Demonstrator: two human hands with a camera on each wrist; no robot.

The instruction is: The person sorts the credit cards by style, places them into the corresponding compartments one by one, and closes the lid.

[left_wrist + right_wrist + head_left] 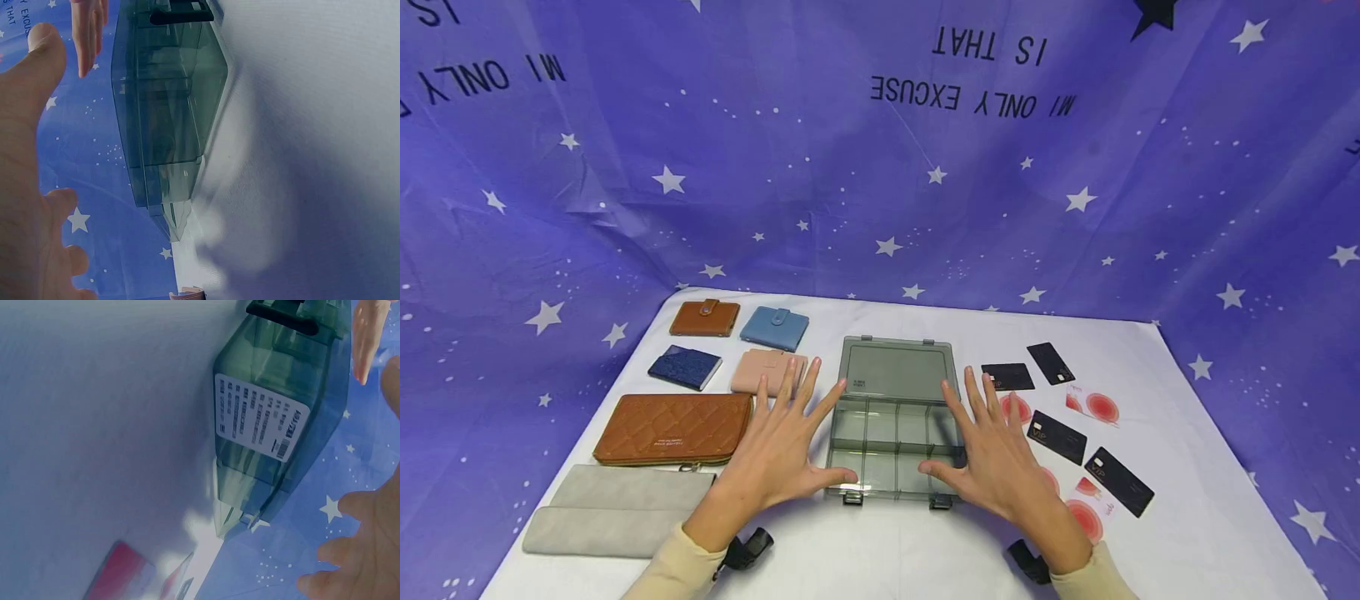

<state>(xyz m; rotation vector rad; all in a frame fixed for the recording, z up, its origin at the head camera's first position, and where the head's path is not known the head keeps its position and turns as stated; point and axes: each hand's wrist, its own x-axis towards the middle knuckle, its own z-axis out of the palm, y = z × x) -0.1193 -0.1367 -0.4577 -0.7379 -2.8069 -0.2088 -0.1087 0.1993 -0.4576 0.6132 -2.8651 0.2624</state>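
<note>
A translucent grey-green compartment box [897, 471] stands in the middle of the table, its lid [895, 371] folded back away from me. Its compartments show nothing inside. My left hand [786, 454] is spread wide over the box's left side, palm down, holding nothing. Across from it, my right hand [1000, 462] spreads its fingers over the right edge, also holding nothing. In the left wrist view the box's side wall [169, 119] stands beside the hand. A white printed label [261, 417] is stuck on the box's wall in the right wrist view.
Left of the box lie a brown card holder [703, 318], a blue one [775, 327], a navy one [685, 367], a pink wallet [760, 372], a quilted brown wallet [673, 429] and a grey wallet [617, 512]. Several black cards [1057, 437] and red-and-white cards [1093, 406] lie right.
</note>
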